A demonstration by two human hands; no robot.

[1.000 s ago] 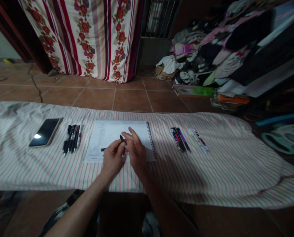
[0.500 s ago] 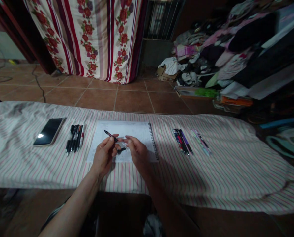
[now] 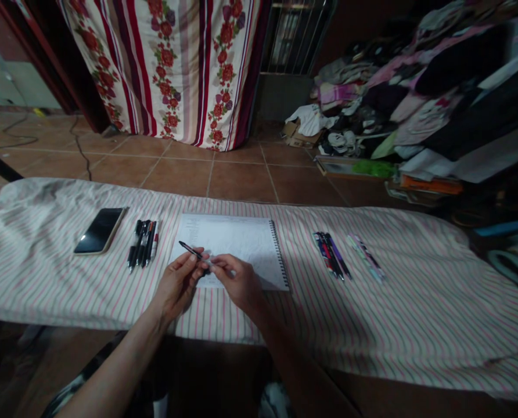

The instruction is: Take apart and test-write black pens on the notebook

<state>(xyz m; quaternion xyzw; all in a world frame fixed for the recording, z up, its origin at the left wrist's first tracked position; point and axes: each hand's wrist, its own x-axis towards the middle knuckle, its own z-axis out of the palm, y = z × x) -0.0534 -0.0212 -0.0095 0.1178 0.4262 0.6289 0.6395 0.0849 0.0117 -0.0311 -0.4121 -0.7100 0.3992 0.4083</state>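
A slim black pen (image 3: 190, 249) slants over the notebook, pinched between the thumb and fingers of my left hand (image 3: 178, 281). My right hand (image 3: 238, 283) is closed, its thumb and index fingertip meeting at the pen's right end. Fingers cover that end, so its details do not show. Beneath both hands lies an open spiral notebook (image 3: 237, 235) with a white page, faint print or writing on it, and black coils along its right edge.
Left of the notebook are several black pens (image 3: 143, 244) and a dark-screened phone (image 3: 100, 231). To the right lie a group of dark and purple pens (image 3: 332, 255) and some pastel pens (image 3: 367, 257). A striped cloth (image 3: 416, 302) covers the surface. Piled clothes (image 3: 372, 104) stand beyond.
My hands have come lower and closer together, with the pen still in the left. The dark piece seen under them on the page is now hidden. The whole view has shifted slightly.
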